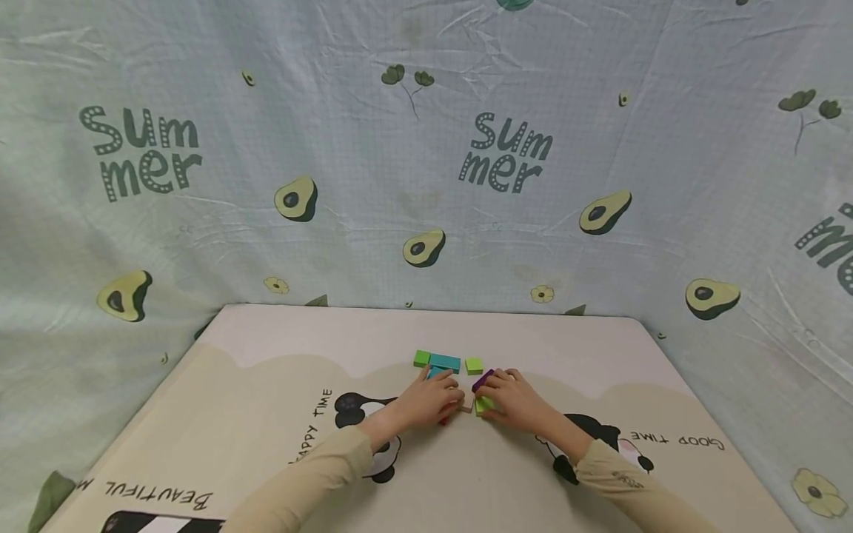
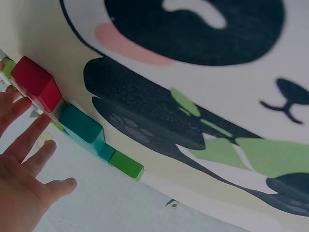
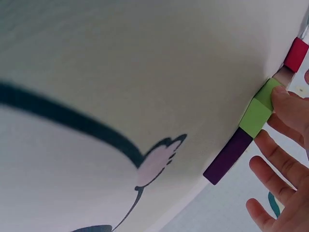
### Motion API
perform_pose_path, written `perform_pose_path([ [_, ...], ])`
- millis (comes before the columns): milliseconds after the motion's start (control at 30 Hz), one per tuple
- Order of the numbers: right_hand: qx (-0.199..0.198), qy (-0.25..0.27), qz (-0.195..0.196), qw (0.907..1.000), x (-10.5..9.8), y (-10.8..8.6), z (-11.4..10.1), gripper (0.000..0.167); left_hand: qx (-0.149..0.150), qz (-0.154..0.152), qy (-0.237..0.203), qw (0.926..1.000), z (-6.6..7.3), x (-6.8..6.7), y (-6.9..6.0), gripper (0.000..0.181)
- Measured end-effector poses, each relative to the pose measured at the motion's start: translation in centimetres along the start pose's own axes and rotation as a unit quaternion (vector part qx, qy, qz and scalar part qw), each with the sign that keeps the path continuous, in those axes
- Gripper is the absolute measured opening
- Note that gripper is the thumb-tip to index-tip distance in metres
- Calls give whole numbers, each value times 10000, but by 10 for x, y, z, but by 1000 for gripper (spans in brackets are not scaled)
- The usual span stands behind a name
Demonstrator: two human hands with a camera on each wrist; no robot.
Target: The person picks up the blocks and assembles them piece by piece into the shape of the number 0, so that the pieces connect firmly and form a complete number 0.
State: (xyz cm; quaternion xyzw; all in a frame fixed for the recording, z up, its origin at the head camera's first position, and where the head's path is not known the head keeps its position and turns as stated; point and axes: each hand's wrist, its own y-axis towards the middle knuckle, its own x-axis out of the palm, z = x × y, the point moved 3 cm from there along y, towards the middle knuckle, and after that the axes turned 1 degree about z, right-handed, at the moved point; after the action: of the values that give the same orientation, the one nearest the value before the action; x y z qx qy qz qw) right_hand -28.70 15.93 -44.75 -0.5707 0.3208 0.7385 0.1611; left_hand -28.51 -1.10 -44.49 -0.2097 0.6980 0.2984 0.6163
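Note:
My left hand (image 1: 433,400) is over the left part of a cluster of coloured blocks. In the left wrist view its fingers (image 2: 34,137) are spread behind a red block (image 2: 36,82), with fingertips beside it; contact is unclear. My right hand (image 1: 516,400) pinches a lime green block (image 3: 257,115), the thumb on its near side and a finger behind. A purple block (image 3: 228,155) adjoins that green one. Between the hands lies a pale pinkish block (image 1: 467,404), partly covered. Teal blocks (image 1: 445,362) sit beyond the left fingers.
At the far side of the cluster are a green block (image 1: 422,358) and another lime block (image 1: 474,366). The table mat (image 1: 480,481) carries printed pandas and lettering. A patterned curtain (image 1: 360,148) hangs behind the table's back edge.

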Motion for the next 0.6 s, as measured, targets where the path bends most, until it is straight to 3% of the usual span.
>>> perform_pose_path([
  [200,-17,200,-164,9997,-1,0,0,26,180,190,170,9995,3,-2,5,14],
  [600,-328,-22,-201,9993,3,-1,4,21,309,453,109,9984,2,0,8,13],
])
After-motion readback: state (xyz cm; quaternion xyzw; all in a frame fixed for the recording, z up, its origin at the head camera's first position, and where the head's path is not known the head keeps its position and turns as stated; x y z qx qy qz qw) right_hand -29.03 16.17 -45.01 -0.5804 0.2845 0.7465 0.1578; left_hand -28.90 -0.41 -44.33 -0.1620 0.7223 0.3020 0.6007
